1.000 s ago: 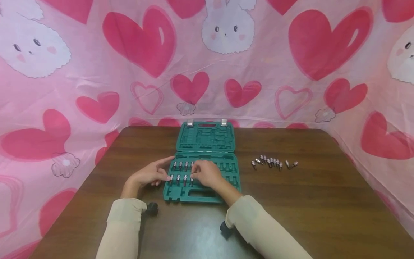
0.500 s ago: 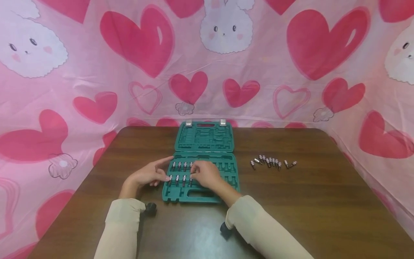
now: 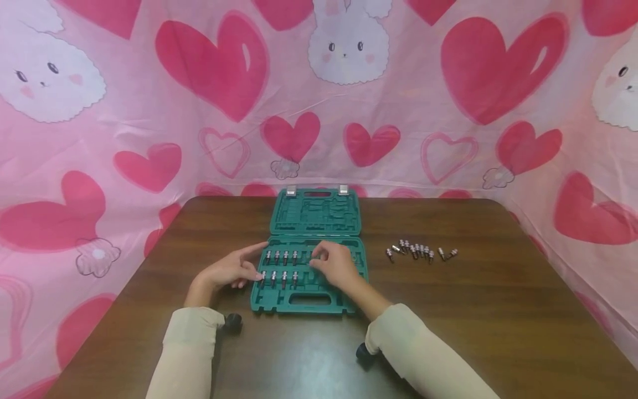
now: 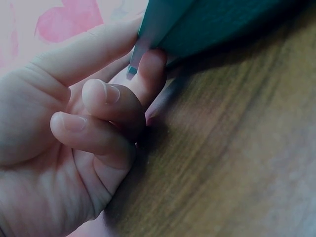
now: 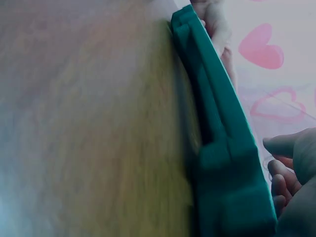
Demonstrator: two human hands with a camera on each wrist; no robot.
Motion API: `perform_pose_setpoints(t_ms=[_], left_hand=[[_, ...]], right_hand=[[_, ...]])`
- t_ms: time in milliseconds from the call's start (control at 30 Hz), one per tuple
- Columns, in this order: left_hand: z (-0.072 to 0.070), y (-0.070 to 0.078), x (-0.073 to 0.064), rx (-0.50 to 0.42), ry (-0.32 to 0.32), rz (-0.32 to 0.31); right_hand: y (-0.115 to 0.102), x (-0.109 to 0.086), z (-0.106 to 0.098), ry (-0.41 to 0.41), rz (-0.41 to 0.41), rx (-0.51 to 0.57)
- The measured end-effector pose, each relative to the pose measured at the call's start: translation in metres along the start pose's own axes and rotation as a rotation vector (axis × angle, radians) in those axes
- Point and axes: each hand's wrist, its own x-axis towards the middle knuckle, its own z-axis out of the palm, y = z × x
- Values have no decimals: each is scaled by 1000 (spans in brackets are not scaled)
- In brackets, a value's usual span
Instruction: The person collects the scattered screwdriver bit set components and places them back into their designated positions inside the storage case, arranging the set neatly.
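Note:
A green tool case [image 3: 310,306] lies unfolded on the table, its moulded lid [image 3: 315,216] flat at the back. Two rows of metal bit sockets [image 3: 284,279] fill slots in its left half. My left hand [image 3: 229,270] holds the case's left edge, thumb by the nearest socket and index finger stretched toward the hinge corner; the left wrist view shows its other fingers bent beside the case wall [image 4: 163,29]. Over the middle slots, right of both rows, hovers my right hand [image 3: 338,267], fingers loosely bent with nothing visible between them. In the right wrist view its fingers [image 5: 281,173] show behind the case rim.
More bit sockets [image 3: 420,250] lie loose in a group on the wooden table [image 3: 478,310], right of the case. Two metal latches [image 3: 343,190] stick up from the lid's far edge. A pink heart-patterned cloth [image 3: 299,83] hangs behind and at both sides.
My right hand has let go of the last socket in the near row and moved right, exposing the ends of both rows. The left hand stays at the case edge.

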Motion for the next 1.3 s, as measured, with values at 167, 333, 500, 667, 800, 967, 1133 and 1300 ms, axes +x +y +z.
perform_pose_setpoints(t_ms=[167,333,500,667,800,967,1133,1300], left_hand=[[-2,-1,-1,-16,-1,4],[-1,-1,0,-14,-8,0],[0,-1,0,-6,2,-4],[0,-1,0,-7,6,-6],[0,-2,0,-11,3,-11],[0,-2,1,-9,3,-11],[1,-2,0,-8,4,-3],[1,-1,-1,-9,14,-13]], right_hand=[[4,1,-10,41,10,10],[12,0,-21,73,-4,-9],[21,-3,-32,122,-13,-4],[28,-6,-42,130,-5,23],[36,-7,-49,138,8,17],[51,-9,-58,138,19,-22],[65,-13,-68,145,27,-61],[74,-14,-77,144,55,-84]])
